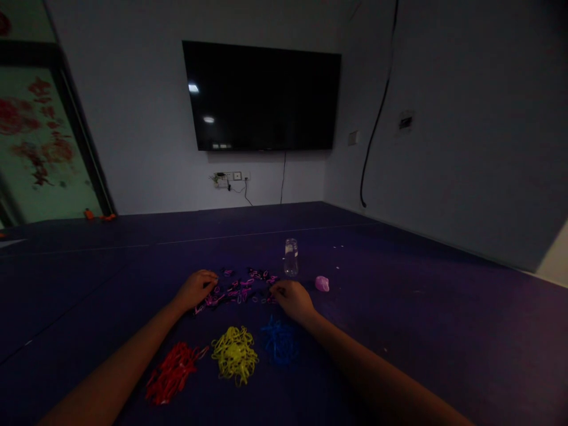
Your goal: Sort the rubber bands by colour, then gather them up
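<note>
Near scattered bands (pixel 235 291), upright bottle (pixel 291 263), pink lump (pixel 322 284), wall television (pixel 266 97) behind

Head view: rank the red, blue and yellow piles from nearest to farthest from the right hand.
1. Blue pile: just below the right hand in the picture.
2. Yellow pile: middle, left of the blue.
3. Red pile: farthest left of the three.

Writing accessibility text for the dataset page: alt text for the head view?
A person's left hand and right hand are at scattered pink and dark bands on a purple surface. Nearer the camera, left to right, lie a red pile, yellow pile and blue pile. Beyond are a clear container and a wall-mounted TV.
</note>
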`<state>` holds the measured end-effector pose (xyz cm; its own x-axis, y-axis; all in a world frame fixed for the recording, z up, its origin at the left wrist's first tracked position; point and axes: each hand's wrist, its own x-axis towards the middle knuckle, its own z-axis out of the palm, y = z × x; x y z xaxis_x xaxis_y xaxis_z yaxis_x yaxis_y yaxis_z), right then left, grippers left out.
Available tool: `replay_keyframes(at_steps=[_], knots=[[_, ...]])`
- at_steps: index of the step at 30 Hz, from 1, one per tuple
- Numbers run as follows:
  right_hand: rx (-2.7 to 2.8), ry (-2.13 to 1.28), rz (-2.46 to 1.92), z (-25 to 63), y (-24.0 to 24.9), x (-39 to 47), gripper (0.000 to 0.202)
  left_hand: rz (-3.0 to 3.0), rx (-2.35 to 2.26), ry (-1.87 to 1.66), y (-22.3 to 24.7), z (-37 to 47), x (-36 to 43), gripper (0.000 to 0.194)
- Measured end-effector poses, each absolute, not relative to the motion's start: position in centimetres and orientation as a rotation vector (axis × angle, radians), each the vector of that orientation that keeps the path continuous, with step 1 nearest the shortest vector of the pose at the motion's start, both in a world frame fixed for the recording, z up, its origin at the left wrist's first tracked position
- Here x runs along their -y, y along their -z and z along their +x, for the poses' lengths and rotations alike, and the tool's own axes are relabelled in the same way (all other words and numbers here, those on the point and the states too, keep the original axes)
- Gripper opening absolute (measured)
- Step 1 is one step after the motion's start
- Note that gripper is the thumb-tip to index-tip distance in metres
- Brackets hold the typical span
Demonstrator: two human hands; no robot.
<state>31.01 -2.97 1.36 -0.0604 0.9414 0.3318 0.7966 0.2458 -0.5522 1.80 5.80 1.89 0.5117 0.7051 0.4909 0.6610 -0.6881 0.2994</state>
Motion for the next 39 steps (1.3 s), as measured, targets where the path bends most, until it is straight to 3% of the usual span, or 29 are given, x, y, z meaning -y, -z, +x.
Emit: replay_keyframes(at_steps=[39], knots=[[1.938, -0.288, -1.617, 30.86, -1.82, 3.25, 0.021, 2.626, -1.229, -0.933, -2.14, 1.97, -5.36, 0.029]])
